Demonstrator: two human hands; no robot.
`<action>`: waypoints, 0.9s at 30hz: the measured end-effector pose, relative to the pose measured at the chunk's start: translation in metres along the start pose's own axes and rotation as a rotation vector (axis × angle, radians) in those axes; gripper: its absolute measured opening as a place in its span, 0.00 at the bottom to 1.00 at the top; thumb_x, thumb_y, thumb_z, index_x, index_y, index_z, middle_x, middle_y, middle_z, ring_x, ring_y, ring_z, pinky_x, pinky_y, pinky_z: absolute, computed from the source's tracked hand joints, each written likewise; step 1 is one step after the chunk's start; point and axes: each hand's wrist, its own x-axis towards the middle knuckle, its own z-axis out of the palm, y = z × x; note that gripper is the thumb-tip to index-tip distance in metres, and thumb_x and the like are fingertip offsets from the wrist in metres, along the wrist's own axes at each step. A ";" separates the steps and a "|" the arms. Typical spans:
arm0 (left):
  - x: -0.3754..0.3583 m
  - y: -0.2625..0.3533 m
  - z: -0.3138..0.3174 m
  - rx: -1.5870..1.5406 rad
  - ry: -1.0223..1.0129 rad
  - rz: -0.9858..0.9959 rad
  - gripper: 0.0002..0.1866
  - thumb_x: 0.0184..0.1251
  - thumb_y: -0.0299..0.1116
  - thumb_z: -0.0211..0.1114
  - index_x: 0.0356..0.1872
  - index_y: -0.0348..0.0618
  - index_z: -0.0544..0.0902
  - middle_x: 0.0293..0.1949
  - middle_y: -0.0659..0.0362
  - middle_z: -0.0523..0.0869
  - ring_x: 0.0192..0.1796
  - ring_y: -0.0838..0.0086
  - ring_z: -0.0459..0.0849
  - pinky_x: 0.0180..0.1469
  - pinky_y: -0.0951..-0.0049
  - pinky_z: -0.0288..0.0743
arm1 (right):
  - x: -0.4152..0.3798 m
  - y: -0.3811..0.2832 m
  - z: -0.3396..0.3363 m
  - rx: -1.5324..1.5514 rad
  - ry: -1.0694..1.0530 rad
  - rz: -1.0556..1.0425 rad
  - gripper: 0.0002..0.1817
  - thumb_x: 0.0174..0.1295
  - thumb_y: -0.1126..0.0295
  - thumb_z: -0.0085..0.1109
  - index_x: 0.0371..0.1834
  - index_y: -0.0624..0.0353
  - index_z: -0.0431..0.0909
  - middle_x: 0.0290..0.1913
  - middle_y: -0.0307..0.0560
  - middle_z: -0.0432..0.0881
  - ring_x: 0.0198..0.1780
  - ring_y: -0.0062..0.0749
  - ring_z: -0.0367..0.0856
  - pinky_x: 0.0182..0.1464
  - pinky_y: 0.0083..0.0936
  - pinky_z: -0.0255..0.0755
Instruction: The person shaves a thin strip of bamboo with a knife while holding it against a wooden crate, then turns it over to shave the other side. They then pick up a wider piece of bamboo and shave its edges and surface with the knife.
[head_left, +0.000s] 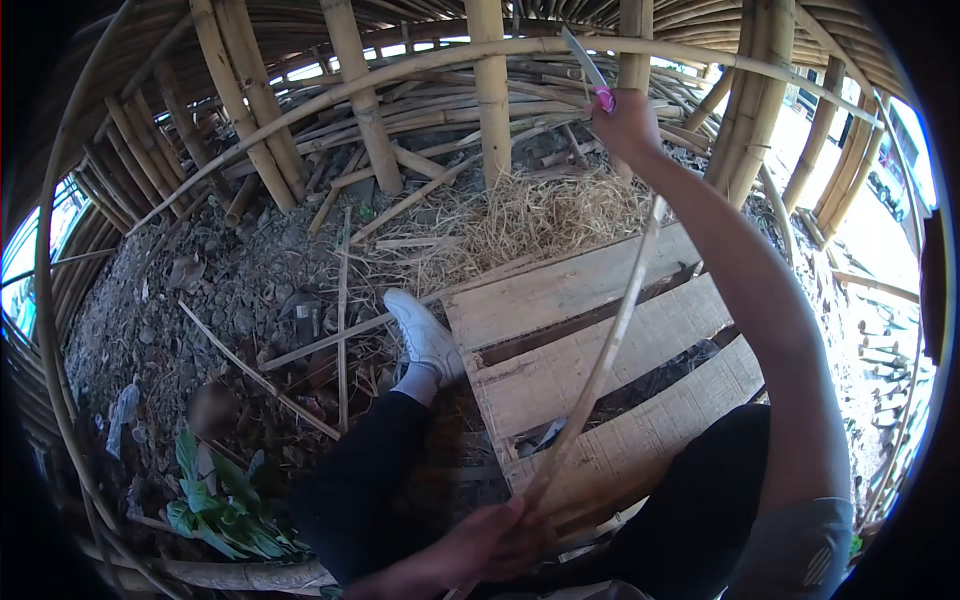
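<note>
My right hand [628, 126] is raised at the upper right, its fingers wrapped around the pink handle of a knife [585, 62]. The blade points up and to the left. Low in the view, my left hand [488, 540] grips a long bamboo strip [600, 370] near its lower end. From there the strip slants up and right across a slatted wooden pallet [560, 310], its far tip just below my right wrist. The knife is apart from the strip. Some fingers of the left hand are dim and blurred.
Bamboo posts [491, 90] and a curved bamboo rail [400, 72] stand ahead. Dry straw shavings [560, 220] lie behind the pallet. My white shoe [420, 330] rests beside it, near loose split strips [255, 370] on rubble. Green leaves [230, 510] lie at lower left.
</note>
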 end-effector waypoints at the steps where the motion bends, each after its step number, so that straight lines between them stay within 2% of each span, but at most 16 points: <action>1: 0.003 -0.005 -0.006 -0.001 -0.004 -0.002 0.19 0.79 0.55 0.40 0.37 0.51 0.67 0.18 0.72 0.59 0.15 0.87 0.54 0.15 0.83 0.46 | 0.002 0.000 -0.011 -0.004 -0.001 0.000 0.11 0.56 0.65 0.65 0.38 0.59 0.85 0.29 0.54 0.85 0.31 0.48 0.84 0.37 0.38 0.77; 3: 0.014 -0.014 -0.019 -0.144 -0.328 0.104 0.19 0.80 0.54 0.38 0.38 0.51 0.67 0.19 0.72 0.59 0.15 0.87 0.54 0.16 0.83 0.46 | 0.007 -0.008 -0.033 0.189 -0.822 -0.167 0.12 0.55 0.63 0.70 0.39 0.57 0.86 0.29 0.44 0.86 0.27 0.32 0.82 0.30 0.29 0.73; 4: 0.013 -0.010 -0.020 -0.144 -0.335 0.113 0.19 0.80 0.54 0.38 0.38 0.51 0.67 0.19 0.72 0.59 0.15 0.87 0.54 0.16 0.83 0.46 | -0.003 -0.031 -0.050 0.128 -1.116 -0.168 0.14 0.52 0.61 0.74 0.38 0.56 0.86 0.25 0.35 0.83 0.24 0.18 0.75 0.24 0.21 0.66; 6: 0.009 0.002 -0.021 -0.114 -0.218 0.062 0.18 0.80 0.53 0.37 0.38 0.52 0.67 0.19 0.72 0.59 0.15 0.87 0.53 0.15 0.83 0.46 | -0.018 -0.045 -0.057 0.087 -1.585 -0.163 0.16 0.50 0.61 0.76 0.37 0.58 0.86 0.23 0.34 0.80 0.21 0.15 0.70 0.21 0.19 0.61; 9: 0.011 -0.001 -0.024 -0.135 -0.256 0.083 0.19 0.80 0.53 0.37 0.39 0.52 0.67 0.19 0.72 0.60 0.15 0.87 0.54 0.15 0.83 0.46 | -0.024 -0.035 -0.033 0.104 -1.568 -0.128 0.15 0.51 0.63 0.75 0.38 0.59 0.86 0.22 0.33 0.78 0.21 0.13 0.69 0.20 0.19 0.59; 10: 0.012 -0.003 -0.024 -0.134 -0.251 0.083 0.19 0.80 0.53 0.37 0.39 0.52 0.67 0.19 0.72 0.60 0.15 0.87 0.54 0.15 0.83 0.46 | -0.024 -0.034 -0.024 -0.064 -1.123 0.040 0.14 0.52 0.63 0.73 0.34 0.61 0.84 0.22 0.39 0.79 0.22 0.20 0.72 0.23 0.24 0.65; 11: 0.014 -0.005 -0.022 -0.102 -0.221 0.066 0.19 0.80 0.53 0.37 0.39 0.52 0.67 0.18 0.71 0.60 0.14 0.87 0.54 0.15 0.83 0.46 | -0.020 -0.023 -0.014 -0.061 -1.124 0.040 0.14 0.52 0.63 0.73 0.34 0.61 0.84 0.22 0.39 0.79 0.22 0.20 0.72 0.23 0.24 0.65; 13: 0.017 -0.008 -0.020 -0.072 -0.193 0.048 0.18 0.80 0.53 0.38 0.39 0.52 0.67 0.18 0.71 0.60 0.14 0.87 0.54 0.14 0.83 0.46 | -0.012 -0.007 -0.006 -0.248 -0.501 -0.144 0.15 0.54 0.60 0.71 0.29 0.62 0.81 0.22 0.45 0.78 0.25 0.29 0.76 0.30 0.31 0.71; 14: 0.020 -0.009 -0.019 -0.066 -0.223 0.037 0.18 0.80 0.54 0.38 0.39 0.52 0.67 0.18 0.71 0.60 0.14 0.86 0.54 0.14 0.83 0.47 | -0.011 -0.007 -0.007 -0.249 -0.501 -0.147 0.15 0.54 0.60 0.71 0.29 0.62 0.81 0.22 0.45 0.78 0.25 0.29 0.76 0.30 0.31 0.71; 16: 0.020 -0.007 -0.017 -0.065 -0.256 0.028 0.18 0.80 0.54 0.39 0.39 0.52 0.67 0.18 0.71 0.60 0.14 0.86 0.55 0.14 0.83 0.47 | -0.013 -0.008 -0.012 -0.069 -0.605 -0.040 0.19 0.54 0.57 0.70 0.26 0.64 0.79 0.22 0.49 0.78 0.28 0.35 0.79 0.35 0.36 0.73; 18: 0.014 -0.001 -0.015 -0.120 -0.183 0.019 0.19 0.79 0.54 0.39 0.39 0.52 0.68 0.18 0.71 0.61 0.13 0.86 0.54 0.14 0.83 0.46 | -0.019 -0.010 -0.015 -0.086 -0.599 -0.070 0.20 0.57 0.54 0.68 0.27 0.63 0.79 0.23 0.49 0.78 0.27 0.34 0.78 0.35 0.36 0.72; 20: 0.009 0.001 -0.024 -0.147 -0.216 0.070 0.18 0.79 0.53 0.40 0.37 0.51 0.67 0.18 0.71 0.60 0.14 0.86 0.54 0.14 0.83 0.47 | -0.029 -0.021 -0.025 -0.099 -0.585 -0.098 0.22 0.59 0.52 0.66 0.27 0.63 0.79 0.23 0.48 0.78 0.26 0.33 0.77 0.34 0.36 0.72; 24: -0.004 0.015 -0.041 -0.267 -0.290 0.217 0.18 0.79 0.53 0.42 0.35 0.52 0.67 0.17 0.71 0.59 0.13 0.87 0.53 0.13 0.84 0.47 | -0.087 -0.068 -0.050 0.090 -0.852 0.049 0.31 0.73 0.45 0.45 0.20 0.59 0.76 0.16 0.38 0.72 0.20 0.23 0.73 0.25 0.31 0.67; 25: -0.004 0.019 -0.046 -0.279 -0.284 0.219 0.18 0.79 0.53 0.42 0.35 0.52 0.67 0.17 0.71 0.59 0.13 0.87 0.53 0.13 0.84 0.47 | -0.107 -0.067 -0.049 0.120 -0.948 -0.149 0.32 0.75 0.46 0.41 0.18 0.58 0.73 0.13 0.35 0.67 0.16 0.20 0.70 0.18 0.28 0.63; 26: -0.003 0.023 -0.052 -0.292 -0.270 0.235 0.18 0.79 0.54 0.42 0.35 0.53 0.67 0.16 0.71 0.59 0.13 0.87 0.53 0.12 0.84 0.46 | -0.127 -0.078 -0.055 0.128 -1.075 -0.179 0.32 0.75 0.47 0.40 0.17 0.57 0.72 0.12 0.35 0.66 0.11 0.22 0.66 0.14 0.30 0.62; 27: -0.002 0.025 -0.056 -0.305 -0.255 0.251 0.18 0.78 0.54 0.42 0.34 0.53 0.67 0.16 0.71 0.59 0.13 0.87 0.52 0.12 0.84 0.46 | -0.150 -0.082 -0.052 0.185 -1.104 -0.300 0.32 0.76 0.49 0.39 0.14 0.56 0.70 0.10 0.35 0.65 0.09 0.23 0.65 0.13 0.33 0.63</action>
